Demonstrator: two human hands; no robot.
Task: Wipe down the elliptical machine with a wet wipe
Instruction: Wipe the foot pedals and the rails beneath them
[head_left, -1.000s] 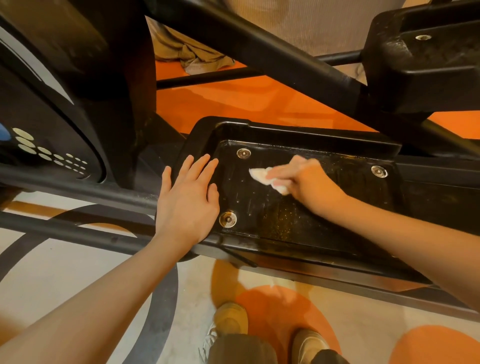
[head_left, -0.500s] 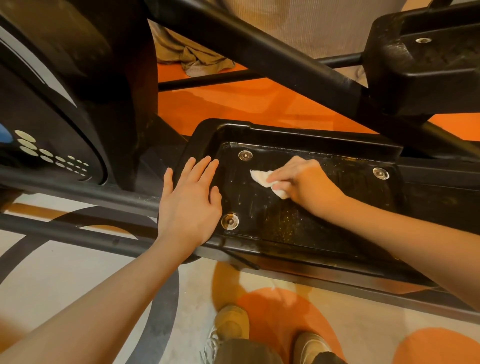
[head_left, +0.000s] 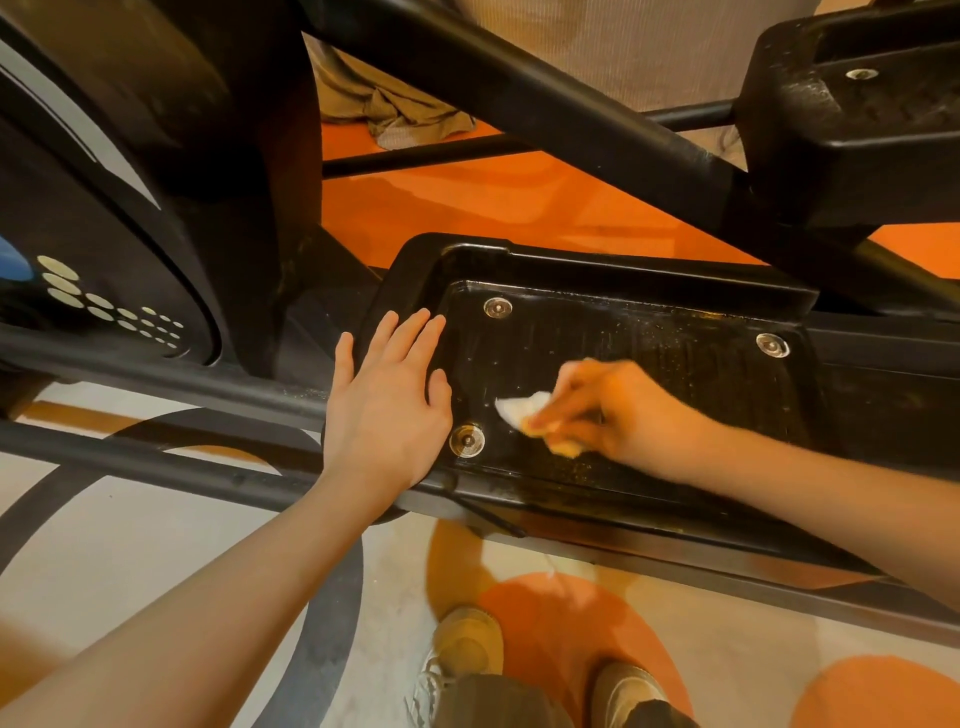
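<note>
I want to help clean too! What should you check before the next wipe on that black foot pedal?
1. Wet wipe held by the right hand: ok.
2. Wipe touching the pedal: ok.
3. Left hand flat on the pedal's edge, steadying it: ok.
4. Left hand out of the wipe's way: ok, apart.
5. Pedal clean: not ok, specks show to the right of the hand.
6. Wipe wet enough: cannot tell.
</note>
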